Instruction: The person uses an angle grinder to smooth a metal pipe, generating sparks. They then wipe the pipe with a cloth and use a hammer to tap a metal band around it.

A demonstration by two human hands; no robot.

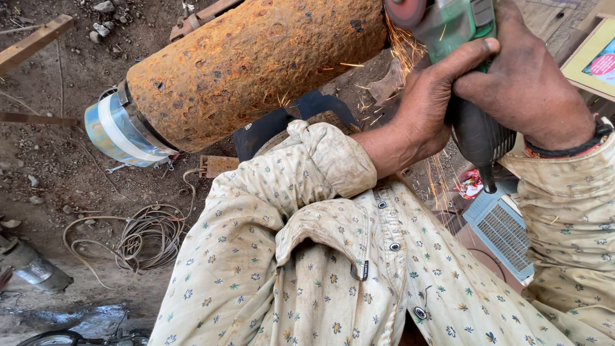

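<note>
Both hands are wrapped tight around a grinder [471, 77] in the upper right of the frame. The left hand [429, 102] sits lower and more to the middle. Its fingers curl around the green and black body, and its thumb lies flat across the green part near the top. The right hand [525, 83] is on the right side, closed over the back of the tool, with its knuckles facing up. Neither hand is open at all; both are squeezed shut on the tool. A dark band goes around the right wrist.

The round disc [405, 9] of the tool is at the very top edge. It touches the end of a big rusty pipe [256, 64]. Orange sparks [410, 51] fly down from that spot, past the left hand.

The pipe runs from the top middle down to the left. It is bumpy and orange-brown. Its lower left end has a blue and white cap [118, 131].

A pale shirt [333, 256] with tiny flowers fills the bottom of the frame. The left sleeve is rolled up.

On the dirt ground at the lower left lies a loose coil of wire [144, 237]. A small grey box with a grille [503, 230] sits at the right, under the tool.
</note>
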